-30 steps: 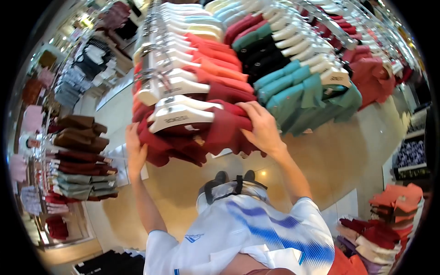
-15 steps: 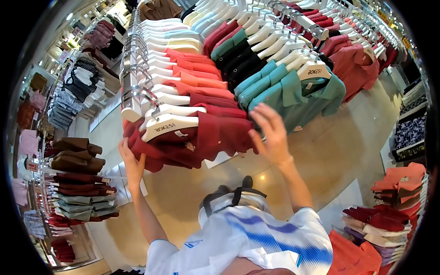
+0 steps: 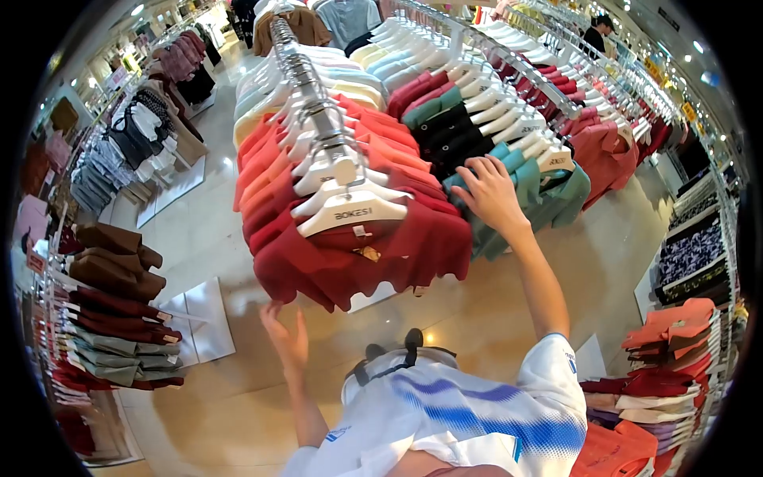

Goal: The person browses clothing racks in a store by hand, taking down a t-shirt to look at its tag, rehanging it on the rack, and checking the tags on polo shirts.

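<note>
A dark red collared shirt (image 3: 358, 266) hangs at the front of the middle rack on a white hanger (image 3: 354, 211) lettered BOKESI. Just below its left sleeve, my left hand (image 3: 288, 340) is held up, thumb apart from the fingers and holding nothing. The fingertips come close to the sleeve edge; contact is unclear. My right hand (image 3: 494, 193) has its fingers spread over the near shoulder of the teal shirts (image 3: 560, 195) on the neighbouring rail. It seems to rest on or just above the cloth, with no grip visible.
Behind the front shirt, coral shirts (image 3: 266, 167) line the chrome rail (image 3: 306, 79). Black garments (image 3: 441, 131) hang beside the teal ones. Brown jackets (image 3: 115, 262) hang at left, and coral tops (image 3: 671, 322) at right. A person (image 3: 598, 36) stands far back.
The front dark red shirt now hangs straight, facing me, rather than angled left. My left hand has come away from its side and dropped lower. My right hand has moved up onto the teal shirts.
</note>
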The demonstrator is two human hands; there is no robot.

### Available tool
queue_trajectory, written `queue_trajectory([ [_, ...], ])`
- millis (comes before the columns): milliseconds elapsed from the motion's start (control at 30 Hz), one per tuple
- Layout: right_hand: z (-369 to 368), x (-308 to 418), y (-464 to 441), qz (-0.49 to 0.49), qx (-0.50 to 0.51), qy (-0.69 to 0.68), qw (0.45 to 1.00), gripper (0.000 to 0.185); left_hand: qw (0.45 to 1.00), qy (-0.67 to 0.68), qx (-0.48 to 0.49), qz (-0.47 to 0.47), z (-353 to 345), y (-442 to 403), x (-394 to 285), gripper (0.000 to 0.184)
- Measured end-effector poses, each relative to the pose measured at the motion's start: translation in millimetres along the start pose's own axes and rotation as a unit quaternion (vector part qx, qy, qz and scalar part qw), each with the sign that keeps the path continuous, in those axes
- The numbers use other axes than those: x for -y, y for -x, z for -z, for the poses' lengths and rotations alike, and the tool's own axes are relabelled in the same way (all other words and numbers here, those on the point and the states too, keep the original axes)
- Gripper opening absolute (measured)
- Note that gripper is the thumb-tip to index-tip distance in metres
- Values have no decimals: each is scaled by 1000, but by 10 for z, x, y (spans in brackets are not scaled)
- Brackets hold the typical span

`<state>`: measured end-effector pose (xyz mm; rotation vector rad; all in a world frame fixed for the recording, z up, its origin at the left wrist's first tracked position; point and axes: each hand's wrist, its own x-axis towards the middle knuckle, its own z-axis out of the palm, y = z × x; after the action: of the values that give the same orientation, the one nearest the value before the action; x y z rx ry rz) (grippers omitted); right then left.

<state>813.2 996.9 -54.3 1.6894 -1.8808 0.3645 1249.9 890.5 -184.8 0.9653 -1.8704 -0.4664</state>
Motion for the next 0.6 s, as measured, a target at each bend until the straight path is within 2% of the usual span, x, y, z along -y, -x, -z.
queue_trajectory([
  [33,23,22,-13,-7,9,-1,1000,30,1000,2,-3,4,43,121,90,43],
  [100,43,47,-15,-14,20,-1,1000,29,992,10,100,71,136,345,258,39],
  [133,27,46,-18,-11,25,10,1000,29,992,11,99,72,168,428,315,39],
  [200,2,55,-39,-9,28,23,999,28,979,14,174,109,175,562,376,31],
  [333,-84,76,-166,-22,39,21,999,32,976,37,201,75,46,653,464,28],
  [400,-212,48,-329,-10,11,9,1000,38,969,56,241,-9,-18,608,473,25],
  [433,-239,66,-439,-18,43,14,999,47,970,56,238,-11,-40,591,442,25],
  [533,-488,24,-718,28,8,45,999,53,958,51,279,-27,-61,577,318,24],
  [600,-617,-15,-847,17,45,72,996,56,955,71,287,-15,-51,597,252,23],
])
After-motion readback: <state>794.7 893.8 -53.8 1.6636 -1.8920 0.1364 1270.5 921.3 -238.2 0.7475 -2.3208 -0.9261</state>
